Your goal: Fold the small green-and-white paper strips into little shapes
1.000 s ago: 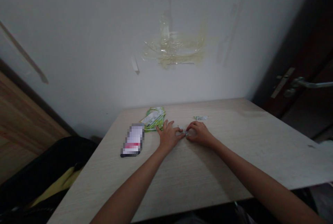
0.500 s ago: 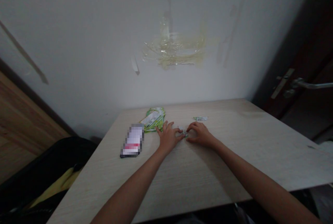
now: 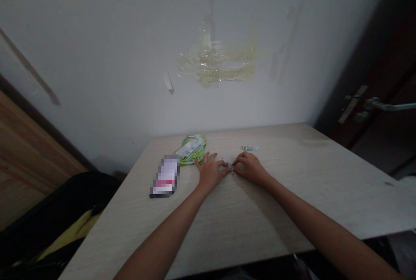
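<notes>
Mostly pale wall (image 3: 113,54) ahead, a patch of yellowed clear tape (image 3: 224,65) stuck on it. Below, a light wood-grain bench (image 3: 198,236). On it, left side: green printed packet (image 3: 193,148), lying flat; nearer the person, a smartphone (image 3: 165,176), screen pixelated. Left hand (image 3: 210,172) just beside the packet, outer fingers spread, thumb and forefinger pinched together on a tiny scrap; right hand (image 3: 249,167) pinched on the scrap's other side. Beyond the right hand, a green-and-white strip (image 3: 251,148). Smallest: the crumpled scrap (image 3: 232,168), between both sets of fingertips, detail too small to tell.
</notes>
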The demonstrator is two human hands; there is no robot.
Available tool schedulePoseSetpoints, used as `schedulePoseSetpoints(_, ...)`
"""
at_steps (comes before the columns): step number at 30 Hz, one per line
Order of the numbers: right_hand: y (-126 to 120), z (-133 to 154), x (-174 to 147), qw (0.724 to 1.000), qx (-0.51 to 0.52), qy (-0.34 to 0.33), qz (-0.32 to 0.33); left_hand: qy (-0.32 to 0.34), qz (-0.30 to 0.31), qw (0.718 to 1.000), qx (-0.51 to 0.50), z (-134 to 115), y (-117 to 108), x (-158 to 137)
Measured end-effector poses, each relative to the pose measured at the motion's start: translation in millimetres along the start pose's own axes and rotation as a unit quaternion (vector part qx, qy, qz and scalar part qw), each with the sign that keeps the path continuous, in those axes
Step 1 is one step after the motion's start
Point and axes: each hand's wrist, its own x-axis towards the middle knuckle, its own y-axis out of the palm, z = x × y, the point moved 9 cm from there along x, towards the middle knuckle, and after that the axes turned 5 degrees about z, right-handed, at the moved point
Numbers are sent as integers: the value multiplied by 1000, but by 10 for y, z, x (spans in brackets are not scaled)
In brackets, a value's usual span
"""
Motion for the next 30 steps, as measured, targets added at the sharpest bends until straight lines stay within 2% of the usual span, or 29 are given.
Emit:
schedulePoseSetpoints(13,8,42,-40,999,-11,-8,32,4,7,1000,7,-3,33,-10)
schedulePoseSetpoints(18,10,-6,-19,999,8,-29,42,7,5,1000,19,-19,33,-20)
schedulePoseSetpoints(27,24,-98,18,996,41,-79,26,14,14,1000,16,-39,30,-29)
schedulePoseSetpoints(30,-66,-174,31,998,17,-57,-14,21,17,999,24,-49,39,-32)
